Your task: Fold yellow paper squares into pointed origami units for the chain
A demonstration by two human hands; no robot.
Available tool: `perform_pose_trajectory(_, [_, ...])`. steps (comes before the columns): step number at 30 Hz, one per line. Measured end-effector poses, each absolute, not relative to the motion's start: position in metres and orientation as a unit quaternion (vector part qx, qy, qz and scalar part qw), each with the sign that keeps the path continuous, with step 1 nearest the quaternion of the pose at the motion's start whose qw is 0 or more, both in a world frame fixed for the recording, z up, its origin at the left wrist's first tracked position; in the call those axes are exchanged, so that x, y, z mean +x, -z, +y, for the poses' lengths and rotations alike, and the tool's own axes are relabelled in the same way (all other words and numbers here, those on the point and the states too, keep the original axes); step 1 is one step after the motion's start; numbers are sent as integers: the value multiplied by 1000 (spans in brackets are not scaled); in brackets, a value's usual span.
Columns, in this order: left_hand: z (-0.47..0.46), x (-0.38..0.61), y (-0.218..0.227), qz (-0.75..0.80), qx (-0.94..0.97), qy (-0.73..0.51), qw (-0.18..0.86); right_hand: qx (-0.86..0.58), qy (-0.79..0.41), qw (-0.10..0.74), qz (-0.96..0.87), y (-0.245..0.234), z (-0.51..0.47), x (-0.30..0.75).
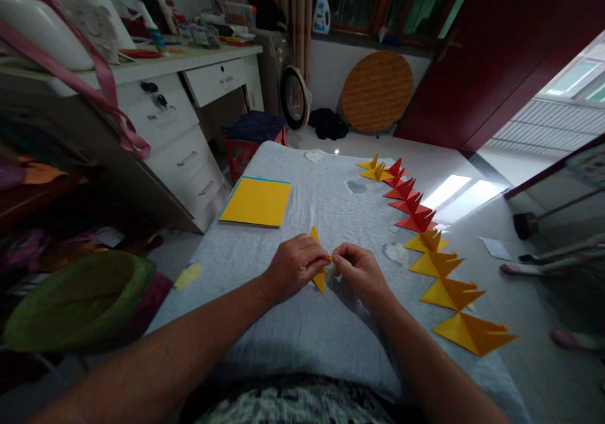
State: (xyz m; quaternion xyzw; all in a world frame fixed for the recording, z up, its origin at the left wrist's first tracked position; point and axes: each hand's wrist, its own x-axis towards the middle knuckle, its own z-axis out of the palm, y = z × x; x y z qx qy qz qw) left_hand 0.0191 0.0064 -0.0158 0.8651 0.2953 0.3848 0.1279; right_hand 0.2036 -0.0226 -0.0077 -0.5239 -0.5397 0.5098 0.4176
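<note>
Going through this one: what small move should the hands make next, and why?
Probably a firm pinch by the bare right hand to crease the small tip, with the bare left hand steadying the folded yellow paper piece. The fingers of both hands meet at that tip, and the folded yellow paper shapes at right show narrow, creased points.

Yellow figures [451, 293] and red figures [410, 205] line the right edge of a pale grey, heart-patterned tablecloth [326, 205]; yellow, too, are a folded piece [320, 280] and a paper stack [256, 202] near the left edge.
</note>
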Motion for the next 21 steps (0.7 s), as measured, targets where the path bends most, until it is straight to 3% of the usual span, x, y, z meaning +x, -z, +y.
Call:
perform_pose_trajectory(11, [6, 20, 16, 289, 854, -396, 176, -507, -568, 405, -506, 8, -21, 206])
perform_pose_trajectory(21, [9, 19, 17, 292, 837, -402, 229, -489, -538, 417, -545, 9, -17, 208])
